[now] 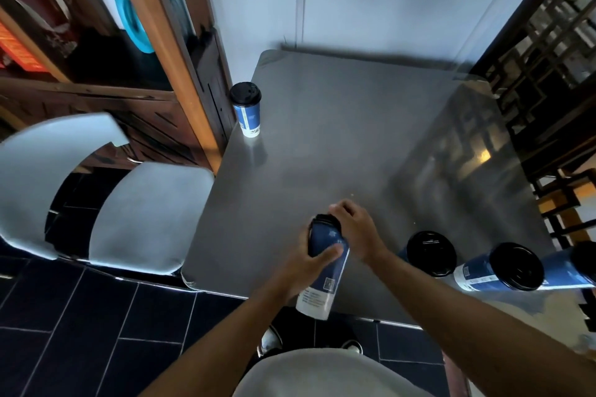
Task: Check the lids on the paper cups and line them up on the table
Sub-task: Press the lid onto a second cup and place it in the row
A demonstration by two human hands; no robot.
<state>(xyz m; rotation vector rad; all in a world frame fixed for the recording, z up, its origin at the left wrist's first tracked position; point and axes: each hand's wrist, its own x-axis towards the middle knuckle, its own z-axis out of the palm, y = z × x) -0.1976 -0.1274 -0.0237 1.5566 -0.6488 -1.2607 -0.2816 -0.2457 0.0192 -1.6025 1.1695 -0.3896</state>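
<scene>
Far to my left, one lidded cup (247,109) stands upright at the left edge of the grey table (338,138), well apart from everything else and beside the pale chair (145,216).

Nearer me, my left hand (311,263) wraps around the blue sleeve of the cup I'm checking (325,271), thumb across the front and fingers curled behind, so that hand carries its weight. The cup is off the table, over the near edge, and tilted: its long axis runs from the white base, close to my body, up and away to the black lid (324,222), which points towards the far side of the table and slightly left. My right hand (353,229) sits at that lid end, fingers bent over the rim and pressing it; I judge this is the seating check.

To my right, three more lidded cups (430,253) stand in a row along the near edge, beyond my right forearm; the last one is cut off by the frame. The lone cup is the likely start of the line, so the held cup should go away and leftward, which the left hand is better placed to do.
</scene>
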